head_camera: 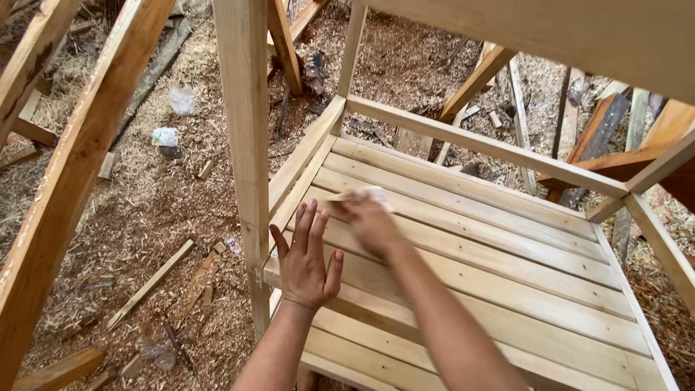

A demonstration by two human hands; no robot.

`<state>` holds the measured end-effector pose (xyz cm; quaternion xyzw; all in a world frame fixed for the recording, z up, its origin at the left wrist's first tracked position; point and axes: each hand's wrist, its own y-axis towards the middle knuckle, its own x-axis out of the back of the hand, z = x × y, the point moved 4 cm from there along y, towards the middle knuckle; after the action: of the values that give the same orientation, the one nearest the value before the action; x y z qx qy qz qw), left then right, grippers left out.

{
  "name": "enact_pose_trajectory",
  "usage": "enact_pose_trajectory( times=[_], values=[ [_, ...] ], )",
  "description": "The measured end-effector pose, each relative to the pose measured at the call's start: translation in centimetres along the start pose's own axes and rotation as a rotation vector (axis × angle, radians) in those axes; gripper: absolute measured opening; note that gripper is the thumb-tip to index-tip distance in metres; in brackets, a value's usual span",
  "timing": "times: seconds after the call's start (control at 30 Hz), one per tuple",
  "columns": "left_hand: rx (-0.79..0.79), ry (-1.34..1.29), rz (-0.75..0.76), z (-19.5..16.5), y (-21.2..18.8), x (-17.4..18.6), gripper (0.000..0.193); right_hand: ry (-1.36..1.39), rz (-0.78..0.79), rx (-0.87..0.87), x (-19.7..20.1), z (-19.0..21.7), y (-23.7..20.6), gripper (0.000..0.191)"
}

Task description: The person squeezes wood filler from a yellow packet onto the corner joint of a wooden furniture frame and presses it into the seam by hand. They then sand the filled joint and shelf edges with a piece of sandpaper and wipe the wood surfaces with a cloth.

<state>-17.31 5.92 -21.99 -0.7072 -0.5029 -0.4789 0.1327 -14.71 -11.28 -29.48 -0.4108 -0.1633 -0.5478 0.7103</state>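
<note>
Head view of two hands at work on a slatted shelf [507, 289] of pale, unfinished wood, set inside a frame of square posts. The right hand [371, 221] is closed on a small pale pad [365, 194], probably abrasive paper though blur hides its surface, and presses it against a slat near the shelf's far left side, just right of the upright post [246, 145]. The left hand [305, 257] lies flat and spread, fingers wide, holding nothing, on the slats directly beside that post and just nearer the camera than the right hand.

Risks, as judged: the right hand is motion-blurred, so a fast stroke could carry the knuckles into the post or into the raised rail [478, 141] behind it. Raw slat edges and the narrow gaps between boards could give splinters to the flat left palm. The two hands lie close, so the pad could scuff the left fingertips.

Materials: the slats are straight, flat, light-yellow boards with fine grain and small dark fastener marks. The post is rougher, with a chipped patch low down. The floor [145, 217] left of the post is covered in brown sawdust and shavings, with offcut strips and scraps of crumpled plastic.
</note>
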Motion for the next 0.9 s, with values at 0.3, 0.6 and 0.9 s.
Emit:
enact_pose_trajectory(
  times=[0.3,0.6,0.9],
  values=[
    [-0.031,0.104,0.074,-0.3,0.5,-0.2,0.059,0.121,-0.062,-0.203,4.3,-6.3,-10.3,0.045],
    [-0.015,0.271,0.136,0.6,1.3,-1.5,0.058,-0.039,-0.060,0.089,-1.4,-2.9,-12.2,0.054],
    [-0.007,0.254,0.137,1.0,1.2,-1.1,0.061,-0.263,-0.055,-0.066,-0.7,-1.9,-4.4,0.050]
  ],
)
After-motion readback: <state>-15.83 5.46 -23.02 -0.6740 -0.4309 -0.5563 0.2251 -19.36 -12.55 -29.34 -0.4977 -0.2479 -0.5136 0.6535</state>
